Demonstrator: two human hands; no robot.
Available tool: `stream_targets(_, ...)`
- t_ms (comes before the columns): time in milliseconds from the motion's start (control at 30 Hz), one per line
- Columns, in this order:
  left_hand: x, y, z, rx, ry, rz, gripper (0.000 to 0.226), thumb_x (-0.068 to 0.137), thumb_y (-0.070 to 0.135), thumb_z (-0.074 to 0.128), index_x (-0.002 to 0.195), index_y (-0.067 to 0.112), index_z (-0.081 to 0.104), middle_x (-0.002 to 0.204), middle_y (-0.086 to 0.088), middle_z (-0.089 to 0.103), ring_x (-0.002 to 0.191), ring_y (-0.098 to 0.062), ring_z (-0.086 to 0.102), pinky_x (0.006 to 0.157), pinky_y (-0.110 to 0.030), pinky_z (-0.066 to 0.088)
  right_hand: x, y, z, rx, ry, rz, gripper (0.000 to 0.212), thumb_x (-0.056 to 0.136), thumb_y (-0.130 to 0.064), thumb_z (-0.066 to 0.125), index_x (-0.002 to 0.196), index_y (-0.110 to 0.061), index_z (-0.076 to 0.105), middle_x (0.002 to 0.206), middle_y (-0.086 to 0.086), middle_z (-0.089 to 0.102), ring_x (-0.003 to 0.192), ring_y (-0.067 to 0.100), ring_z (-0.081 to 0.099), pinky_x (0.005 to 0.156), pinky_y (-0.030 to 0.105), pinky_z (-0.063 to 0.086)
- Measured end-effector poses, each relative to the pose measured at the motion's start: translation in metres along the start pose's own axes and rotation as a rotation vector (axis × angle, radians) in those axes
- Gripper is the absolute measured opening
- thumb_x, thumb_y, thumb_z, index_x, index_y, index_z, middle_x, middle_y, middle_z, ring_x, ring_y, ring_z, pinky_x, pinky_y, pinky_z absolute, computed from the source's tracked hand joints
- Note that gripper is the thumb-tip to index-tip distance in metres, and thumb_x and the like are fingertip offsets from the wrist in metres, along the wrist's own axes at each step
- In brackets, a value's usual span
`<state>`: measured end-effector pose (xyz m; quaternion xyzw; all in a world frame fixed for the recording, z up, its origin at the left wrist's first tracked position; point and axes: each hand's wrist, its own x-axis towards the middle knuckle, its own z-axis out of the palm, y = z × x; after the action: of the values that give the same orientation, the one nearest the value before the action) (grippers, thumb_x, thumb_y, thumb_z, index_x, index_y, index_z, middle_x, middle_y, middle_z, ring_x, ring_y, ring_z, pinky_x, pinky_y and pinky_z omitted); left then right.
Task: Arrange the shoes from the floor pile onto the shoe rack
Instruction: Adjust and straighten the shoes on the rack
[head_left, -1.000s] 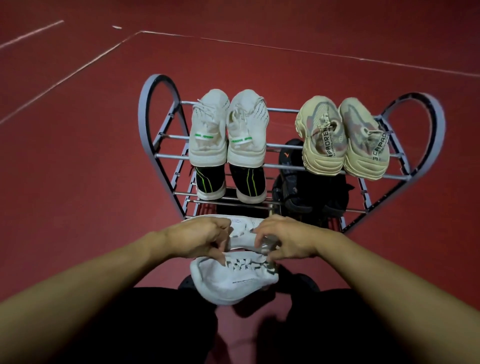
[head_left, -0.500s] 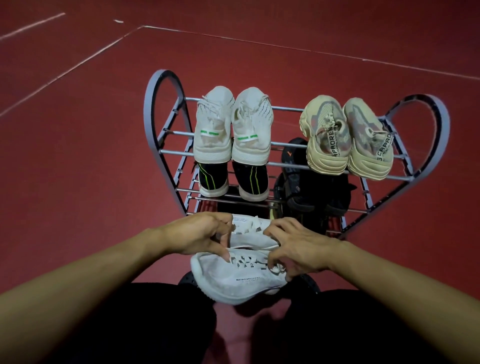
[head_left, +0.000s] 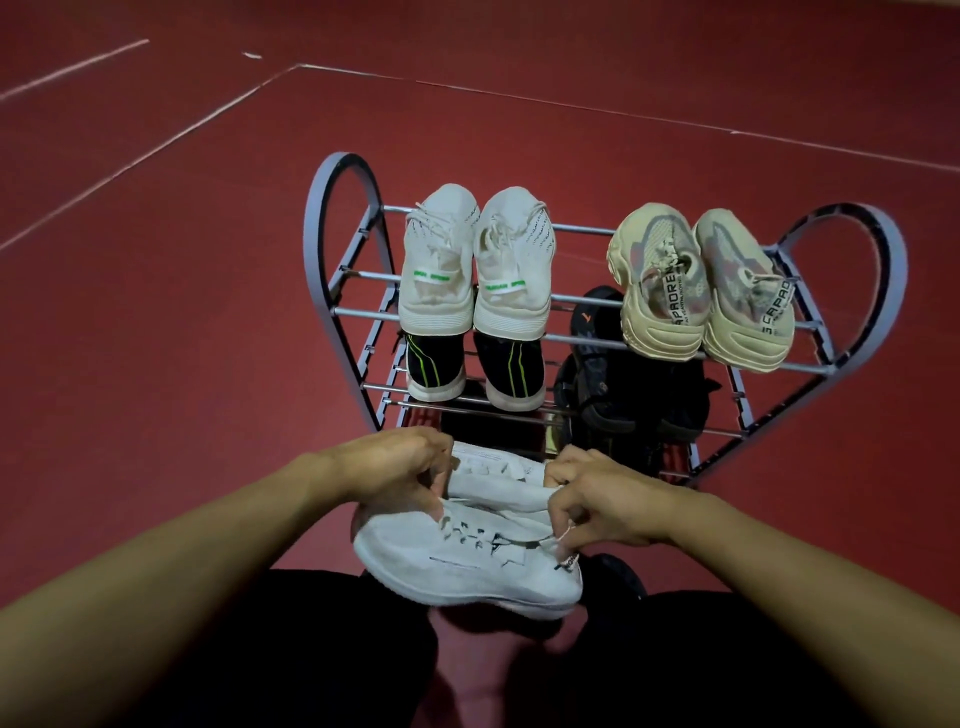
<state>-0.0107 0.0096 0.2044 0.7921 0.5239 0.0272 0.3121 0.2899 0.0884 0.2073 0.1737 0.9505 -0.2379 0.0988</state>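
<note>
Both hands hold a pair of white shoes (head_left: 467, 561) low in front of the shoe rack (head_left: 343, 249) — the left hand (head_left: 395, 473) curled on the laces side, the right hand (head_left: 602, 504) pinching the near shoe's heel tab. Four pairs sit on the rack.
</note>
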Motion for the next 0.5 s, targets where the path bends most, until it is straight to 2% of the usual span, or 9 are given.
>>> stream_targets(100,0.003,-0.007,0.0,0.068,-0.039,0.015,0.015,0.083,0.035,0.079,0.083,0.024,0.068,0.099,0.013,0.055,0.101,-0.007,0.052,0.086,-0.034,0.052,0.001,-0.014,-0.004,0.168,-0.007,0.038,0.027,0.072,-0.062,0.072,0.079,-0.036,0.067,0.082,-0.016,0.045,0.098,0.002,0.04,0.088,0.023,0.038)
stream_targets(167,0.004,-0.015,0.001,0.114,-0.027,0.047,0.01,0.085,0.028,0.076,0.089,0.02,0.071,0.115,0.01,0.057,0.112,-0.009,0.052,0.096,-0.029,0.048,0.0,-0.023,-0.01,0.271,0.019,0.06,0.023,0.072,-0.055,0.077,0.077,-0.035,0.066,0.083,-0.013,0.049,0.096,0.005,0.045,0.088,0.022,0.037)
stream_targets(233,0.003,-0.022,0.001,0.105,-0.005,0.037,0.007,0.088,0.026,0.073,0.095,0.023,0.074,0.136,0.005,0.054,0.126,-0.01,0.051,0.102,-0.024,0.044,0.0,-0.033,-0.016,0.411,0.063,0.101,0.024,0.073,-0.046,0.081,0.076,-0.027,0.068,0.081,-0.016,0.051,0.088,0.004,0.05,0.079,0.016,0.036)
stream_targets(267,0.002,-0.022,0.001,0.075,-0.005,0.006,0.007,0.089,0.03,0.073,0.096,0.027,0.074,0.14,0.007,0.052,0.127,-0.01,0.051,0.103,-0.026,0.045,0.0,-0.039,-0.019,0.492,0.09,0.124,0.023,0.073,-0.042,0.082,0.076,-0.024,0.068,0.08,-0.018,0.052,0.082,0.002,0.051,0.073,0.013,0.035)
stream_targets(333,0.001,-0.017,-0.001,-0.019,0.021,-0.05,0.01,0.089,0.038,0.073,0.098,0.034,0.073,0.136,0.013,0.053,0.117,-0.01,0.058,0.1,-0.035,0.049,0.004,-0.046,-0.02,0.594,0.14,0.164,0.02,0.074,-0.039,0.082,0.076,-0.023,0.07,0.081,-0.016,0.055,0.076,-0.001,0.053,0.072,0.011,0.036)
stream_targets(400,0.0,0.001,-0.005,-0.248,0.085,-0.089,0.015,0.087,0.042,0.074,0.101,0.035,0.073,0.123,0.016,0.063,0.106,-0.012,0.064,0.096,-0.04,0.052,0.008,-0.051,-0.019,0.626,0.165,0.213,0.02,0.074,-0.044,0.081,0.076,-0.026,0.071,0.085,-0.008,0.058,0.078,0.001,0.056,0.077,0.019,0.042)
stream_targets(500,-0.003,0.038,-0.011,-0.604,0.042,-0.086,0.028,0.088,0.036,0.076,0.113,0.026,0.071,0.115,0.009,0.072,0.108,-0.013,0.067,0.101,-0.035,0.052,0.009,-0.05,-0.017,0.67,0.198,0.294,0.021,0.075,-0.046,0.079,0.076,-0.027,0.072,0.087,-0.011,0.065,0.085,-0.002,0.061,0.086,0.021,0.045)
